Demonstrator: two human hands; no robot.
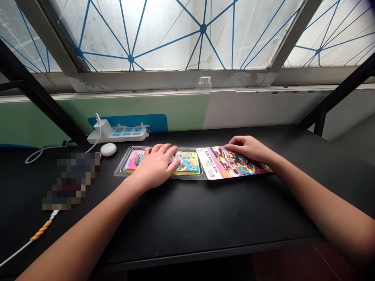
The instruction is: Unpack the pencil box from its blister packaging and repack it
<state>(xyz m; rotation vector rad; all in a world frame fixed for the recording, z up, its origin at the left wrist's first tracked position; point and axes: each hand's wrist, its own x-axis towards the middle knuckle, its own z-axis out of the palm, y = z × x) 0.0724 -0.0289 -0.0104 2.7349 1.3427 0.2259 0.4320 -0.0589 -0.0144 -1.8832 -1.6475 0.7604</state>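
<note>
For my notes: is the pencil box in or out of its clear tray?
In: the pencil box lies inside the rim of the clear plastic tray.

Backlit by frosted, blue-lined glass window [164, 45] beyond bare left hand [155, 166]; near-white glare. Matte black desktop [181, 218] dim on the hand's near side. Mosaic-blurred oblong [72, 181] left of it. Wide-angle edge stretch.

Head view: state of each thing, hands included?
Left hand, spread over colourful box.
Right hand, curled on printed card.
Colourful box, inside clear tray, partly covered.
Printed card, overlapping tray's right end.
Clear tray, lying on black desk.
Power strip, white adapter plugged in.
White oval object, on desk.
Blurred item, state unclear.
</note>
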